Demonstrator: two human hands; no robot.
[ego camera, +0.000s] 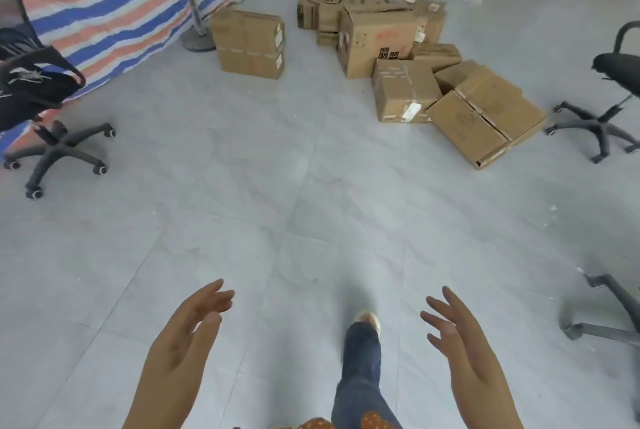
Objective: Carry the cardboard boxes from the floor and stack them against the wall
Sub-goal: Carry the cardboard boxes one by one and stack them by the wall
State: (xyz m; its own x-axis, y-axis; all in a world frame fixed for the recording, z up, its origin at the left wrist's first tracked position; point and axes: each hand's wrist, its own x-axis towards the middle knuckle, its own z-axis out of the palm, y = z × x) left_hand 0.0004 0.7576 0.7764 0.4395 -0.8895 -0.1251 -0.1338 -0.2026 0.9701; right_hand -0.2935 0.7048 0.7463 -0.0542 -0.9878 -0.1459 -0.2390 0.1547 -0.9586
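Two hands empty: left hand [180, 335] and right hand [460, 335], fingers straight, spread wide, holding nothing. Brown cardboard boxes in loose heap [401, 57] on grey tiled floor [242, 203], well ahead. Two stacked boxes [247, 44] already by striped tarp wall [104, 2]. Heap count: roughly eight, some hidden. You take nearest tilted box [485, 116] first; grip opposite sides. Office chairs: three.
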